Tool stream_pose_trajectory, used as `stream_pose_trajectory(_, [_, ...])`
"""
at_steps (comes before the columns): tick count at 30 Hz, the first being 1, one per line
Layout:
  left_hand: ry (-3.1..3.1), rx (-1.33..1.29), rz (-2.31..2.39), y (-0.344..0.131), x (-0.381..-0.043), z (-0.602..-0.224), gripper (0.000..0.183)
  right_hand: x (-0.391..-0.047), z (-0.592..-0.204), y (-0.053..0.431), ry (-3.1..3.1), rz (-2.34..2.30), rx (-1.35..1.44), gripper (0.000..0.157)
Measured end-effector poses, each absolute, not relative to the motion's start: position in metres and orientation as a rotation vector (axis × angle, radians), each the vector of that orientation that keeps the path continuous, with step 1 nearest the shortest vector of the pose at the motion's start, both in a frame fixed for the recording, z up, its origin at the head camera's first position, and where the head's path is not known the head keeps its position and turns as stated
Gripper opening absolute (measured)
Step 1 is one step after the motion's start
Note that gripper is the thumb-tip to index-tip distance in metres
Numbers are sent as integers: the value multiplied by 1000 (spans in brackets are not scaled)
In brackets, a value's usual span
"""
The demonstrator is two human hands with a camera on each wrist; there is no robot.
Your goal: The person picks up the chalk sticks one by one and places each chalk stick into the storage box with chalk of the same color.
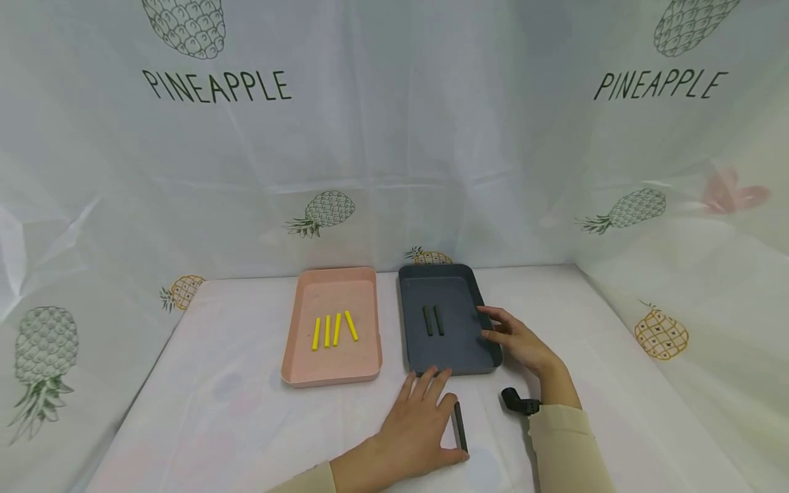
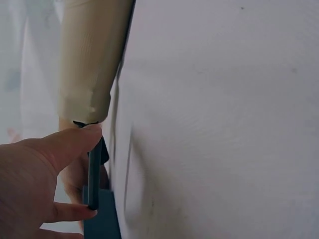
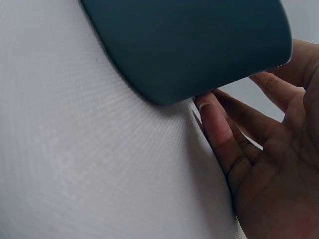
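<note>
My left hand [image 1: 414,430] is just in front of the dark tray and pinches a dark stick [image 1: 459,430] lengthwise, thumb at one end and a finger at the other. In the left wrist view the same stick [image 2: 93,179] spans the gap between thumb and finger. My right hand [image 1: 520,340] rests against the right side of the dark blue-grey tray [image 1: 425,357], fingertips at its rim. In the right wrist view the thumb [image 3: 217,127] lies low beside the tray's corner. Two dark sticks [image 1: 433,320] lie side by side inside this tray.
A pink tray [image 1: 333,373] stands to the left, holding several yellow sticks [image 1: 327,331]. A black wrist camera [image 1: 520,402] sits on the right wrist. White pineapple-print sheeting [image 1: 394,137] hangs behind the white-covered table [image 1: 234,383].
</note>
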State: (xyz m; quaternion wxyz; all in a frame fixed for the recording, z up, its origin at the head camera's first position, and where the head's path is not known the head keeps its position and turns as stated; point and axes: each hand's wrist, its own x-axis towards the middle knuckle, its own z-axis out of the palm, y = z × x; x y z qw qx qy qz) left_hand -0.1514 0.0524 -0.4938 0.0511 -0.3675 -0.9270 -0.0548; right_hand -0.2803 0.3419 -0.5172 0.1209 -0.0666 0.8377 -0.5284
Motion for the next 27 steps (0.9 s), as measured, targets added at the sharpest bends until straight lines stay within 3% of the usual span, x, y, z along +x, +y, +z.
stream_pose_trajectory(27, [-2874, -1108, -388, 57, -188, -461, 77, -282, -518, 343, 2443, -1541, -178, 59])
